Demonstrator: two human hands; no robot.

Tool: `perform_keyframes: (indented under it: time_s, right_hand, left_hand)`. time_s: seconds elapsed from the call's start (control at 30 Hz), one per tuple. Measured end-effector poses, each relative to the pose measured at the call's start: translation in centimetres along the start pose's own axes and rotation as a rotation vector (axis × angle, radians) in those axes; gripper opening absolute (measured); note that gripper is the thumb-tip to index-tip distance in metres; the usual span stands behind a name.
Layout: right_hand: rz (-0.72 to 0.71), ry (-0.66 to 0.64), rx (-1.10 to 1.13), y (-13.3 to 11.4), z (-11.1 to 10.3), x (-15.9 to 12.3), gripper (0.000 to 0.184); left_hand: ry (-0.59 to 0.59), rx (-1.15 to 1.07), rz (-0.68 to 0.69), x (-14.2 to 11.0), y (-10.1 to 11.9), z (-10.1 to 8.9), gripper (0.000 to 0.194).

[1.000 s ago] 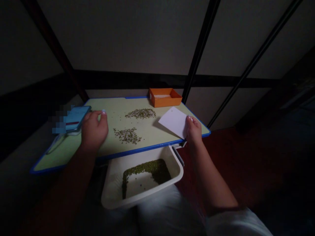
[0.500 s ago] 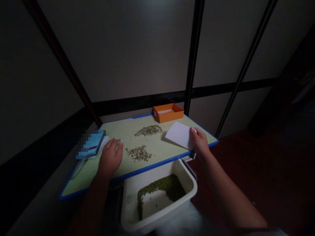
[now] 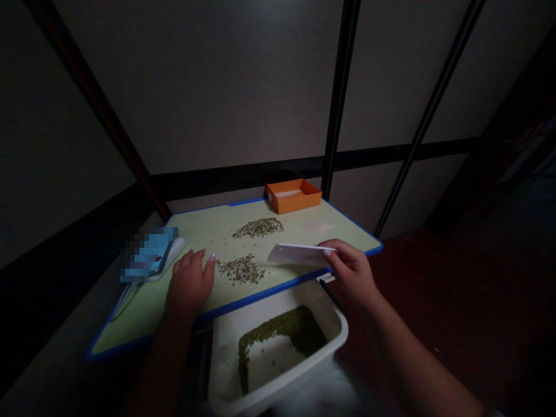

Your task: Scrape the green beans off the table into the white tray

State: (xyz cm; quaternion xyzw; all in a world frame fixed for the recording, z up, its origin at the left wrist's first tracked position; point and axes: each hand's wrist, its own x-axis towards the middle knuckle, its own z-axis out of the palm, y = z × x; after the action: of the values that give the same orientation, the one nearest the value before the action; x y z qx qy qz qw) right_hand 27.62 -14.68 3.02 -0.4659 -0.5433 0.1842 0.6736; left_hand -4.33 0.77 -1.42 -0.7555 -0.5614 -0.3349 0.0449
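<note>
My right hand (image 3: 353, 271) grips one end of a white card (image 3: 299, 255), pinched between thumb and fingers. The card is tilted nearly edge-on above the table's right front part. My left hand (image 3: 190, 284) rests on the pale green table (image 3: 204, 223) with its fingers apart, holding nothing. Just right of its thumb lies a loose scatter of small green beans or seeds (image 3: 243, 270) mixed with paler bits. A second, denser pile of the same beans (image 3: 259, 227) lies farther back. Below the front edge, a white tub (image 3: 339, 330) holds many green beans along its back and sides.
An orange open box (image 3: 295, 200) stands at the back edge of the table. At the left, a blurred blue item (image 3: 154, 252) lies on a white object with a cable. A pale patch (image 3: 318, 227) shows on the table's right. Panelled wall stands behind.
My right hand has tipped the card from facing me to nearly edge-on and moved it slightly left and lower. The pale patch behind it is now uncovered. The left hand stays about in place.
</note>
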Motion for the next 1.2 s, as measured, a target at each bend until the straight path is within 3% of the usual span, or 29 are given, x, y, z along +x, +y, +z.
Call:
perform_keyframes:
  time_s: [0.2,0.47,0.57,0.67,0.77,0.9,1.03,1.2]
  right_hand:
    - [0.031,-0.160,0.079,1.4,1.6,4.2,0.043]
    - [0.006,0.061,0.146,4.6,6.4,12.7,0.039]
    - [-0.003,0.138,0.158,6.1,7.6,14.3,0.036]
    - [0.004,0.136,0.170,7.6,8.2,14.3,0.033]
    - [0.008,0.048,0.183,8.5,8.5,13.7,0.032]
    - [0.007,-0.182,0.203,8.6,9.1,12.8,0.035]
    - [0.019,-0.384,0.210,8.4,9.4,12.4,0.044]
    - [0.052,-0.535,0.227,9.2,9.3,12.4,0.058]
  left_hand:
    - [0.014,0.008,0.014,0.0,-0.6,0.2,0.053]
    - [0.105,-0.029,0.030,0.4,-1.1,-0.3,0.046]
    - [0.132,-0.039,0.030,0.1,-1.0,-1.4,0.044]
    - [0.148,-0.038,0.027,0.0,-0.9,-2.2,0.043]
    - [0.127,-0.032,0.029,1.1,-0.8,-2.5,0.037]
    - [0.072,-0.009,0.015,4.7,-0.8,-2.2,0.037]
    - [0.052,0.051,-0.089,7.8,-1.1,-2.0,0.040]
    - [-0.015,0.117,-0.148,7.4,-1.0,-1.4,0.041]
